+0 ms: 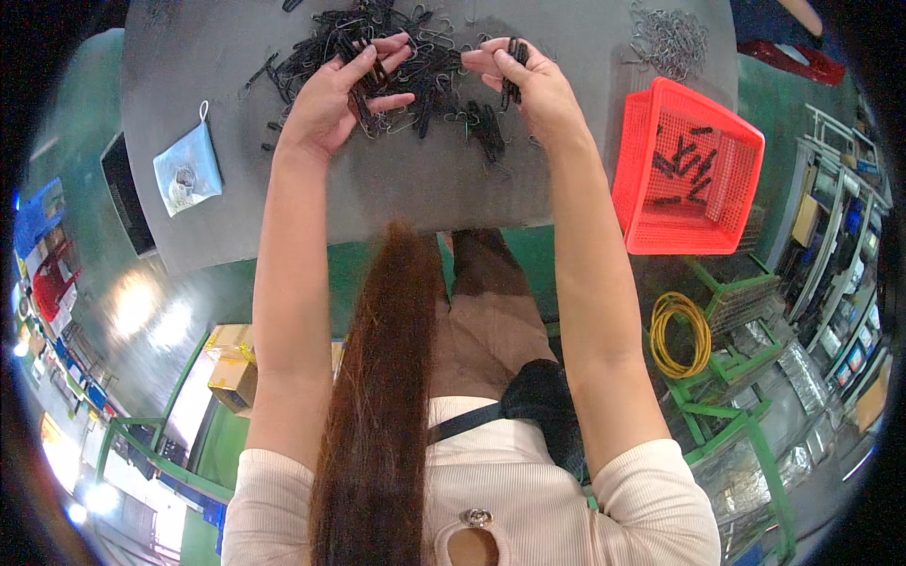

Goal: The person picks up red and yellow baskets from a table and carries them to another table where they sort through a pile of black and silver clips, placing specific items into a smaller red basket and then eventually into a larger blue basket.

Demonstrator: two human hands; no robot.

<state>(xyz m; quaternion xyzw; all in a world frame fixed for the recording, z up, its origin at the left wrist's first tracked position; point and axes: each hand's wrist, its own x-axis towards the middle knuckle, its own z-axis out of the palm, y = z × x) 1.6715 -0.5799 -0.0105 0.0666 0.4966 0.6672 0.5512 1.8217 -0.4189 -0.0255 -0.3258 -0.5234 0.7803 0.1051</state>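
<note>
Clamping is performed by the right hand (543, 90): a compact bundle of slim black pieces (512, 74) is pinched between thumb and fingers at the upper centre of the frame, apparently so that the pieces are kept side by side. At the left hand (321, 106), several loose black elongated pieces (372, 74) are carried between the thumb and the spread fingers; whether they are firmly clamped cannot be told. Around both hands, a tangled heap of black pieces and bent wire hooks (432, 87) is spread on a smooth, matt grey tabletop (453, 193), presumably to be reached from either side. A red perforated plastic basket (634, 179) with flared walls is positioned at the right of the frame; short black pieces (694, 170) are scattered inside. At the upper right, thin silvery wire hooks (668, 42) are heaped separately, presumably to prevent mixing. A flat light-blue pouch (203, 151) with a looped cord is laid at the left.
</note>
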